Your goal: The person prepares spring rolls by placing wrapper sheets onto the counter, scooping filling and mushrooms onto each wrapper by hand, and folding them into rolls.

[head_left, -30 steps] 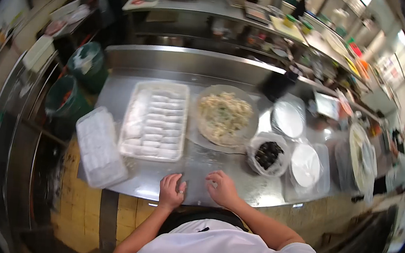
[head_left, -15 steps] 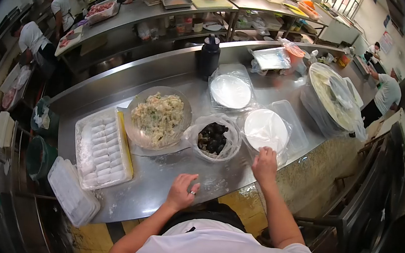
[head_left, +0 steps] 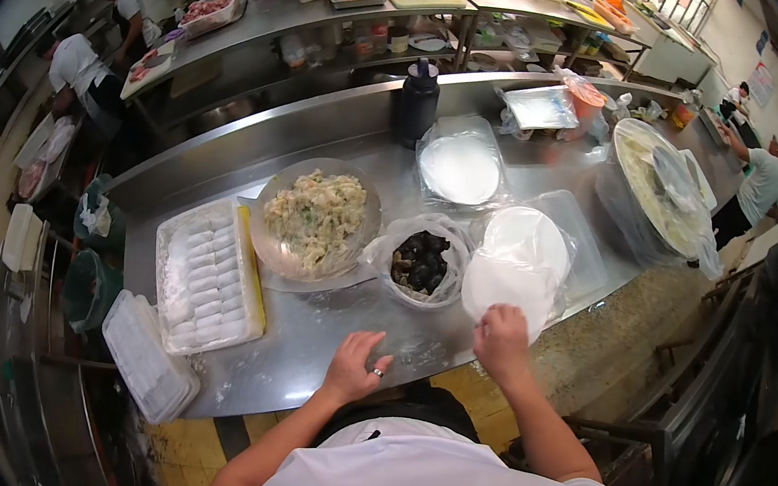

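My right hand pinches the near edge of a thin, round white wrapper, part of which still overlaps the stack of wrappers in clear plastic. My left hand hovers over the table's front edge with its fingers apart and nothing in them; a ring shows on one finger. Between and beyond my hands stands a plastic-lined bowl of dark, glossy pieces. Left of that is a wide bowl of pale chopped filling with green bits. White rolls lie in rows in a floury tray.
Another wrapper stack and a dark bottle stand at the back. A large plastic-covered tub is on the right. Lidded plastic boxes overhang the left corner. Several people work at other counters.
My right hand has drawn the top wrapper off the stack toward me and slightly left. The left hand stays nearly still. The whole view has shifted a little.
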Tool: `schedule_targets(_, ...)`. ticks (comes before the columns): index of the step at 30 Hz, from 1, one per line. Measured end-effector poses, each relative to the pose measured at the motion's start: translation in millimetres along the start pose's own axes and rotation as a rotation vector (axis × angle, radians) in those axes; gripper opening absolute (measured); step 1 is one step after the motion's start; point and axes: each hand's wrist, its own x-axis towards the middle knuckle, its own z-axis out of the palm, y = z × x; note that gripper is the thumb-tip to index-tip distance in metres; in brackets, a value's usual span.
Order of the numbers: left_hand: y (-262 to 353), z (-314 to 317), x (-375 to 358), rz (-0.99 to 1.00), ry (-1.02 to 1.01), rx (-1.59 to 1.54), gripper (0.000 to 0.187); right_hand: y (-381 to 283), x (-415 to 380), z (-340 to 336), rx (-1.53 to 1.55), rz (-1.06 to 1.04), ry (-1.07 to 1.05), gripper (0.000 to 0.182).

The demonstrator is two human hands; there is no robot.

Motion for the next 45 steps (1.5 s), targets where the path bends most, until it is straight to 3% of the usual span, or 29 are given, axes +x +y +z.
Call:
schedule_targets(2,7,-7,5,0.042,0.009,0.035,0.056,-31,-17,10,0.095,-0.047,-0.138,0.014)
schedule_targets(7,2,-20,2,0.085,-0.037,0.114,0.069,-98,-34,46,0.205,-0.236,-0.231,0.015)
schedule_targets(10,-14,-25,-7,0.167,-0.023,0.221,0.064,-119,-31,57,0.260,-0.376,-0.281,0.017)
schedule_targets(13,-43,-31,-33,0.195,-0.006,0.306,0.046,-133,-28,64,0.323,-0.507,-0.326,0.022)
schedule_targets(15,-53,-38,-54,0.106,0.040,0.345,0.036,-146,-22,54,0.355,-0.524,-0.310,0.027)
schedule_targets(18,-73,-51,-88,-0.012,0.101,0.392,0.032,-130,-24,48,0.317,-0.446,-0.345,0.041)
schedule_targets(23,-83,-59,-118,-0.100,0.183,0.414,0.032,-47,-30,34,0.318,0.216,-0.817,0.031)
schedule_targets(26,-87,-53,-121,-0.104,0.177,0.383,0.031,19,-5,36,0.239,0.293,-0.675,0.028)
schedule_targets(28,-87,-47,-116,-0.083,0.163,0.353,0.031,40,14,40,0.376,0.391,-0.741,0.030)
schedule_targets(31,-82,-44,-103,-0.063,0.142,0.324,0.032,25,16,34,0.447,0.276,-0.805,0.031)
schedule_targets(34,-78,-43,-95,-0.046,0.148,0.320,0.031,11,18,16,0.414,0.331,-1.060,0.024)
schedule_targets(38,-80,-38,-98,-0.040,0.159,0.337,0.031,58,20,38,0.337,0.419,-0.838,0.023)
schedule_targets(39,-80,-37,-100,-0.045,0.150,0.341,0.032,42,30,29,0.330,0.488,-0.906,0.022)
schedule_targets(42,-83,-35,-102,-0.050,0.135,0.345,0.033,2,23,38,0.351,0.164,-0.835,0.024)
schedule_targets(45,-81,-33,-104,-0.069,0.171,0.337,0.033,-69,0,49,0.433,-0.024,-0.736,0.044)
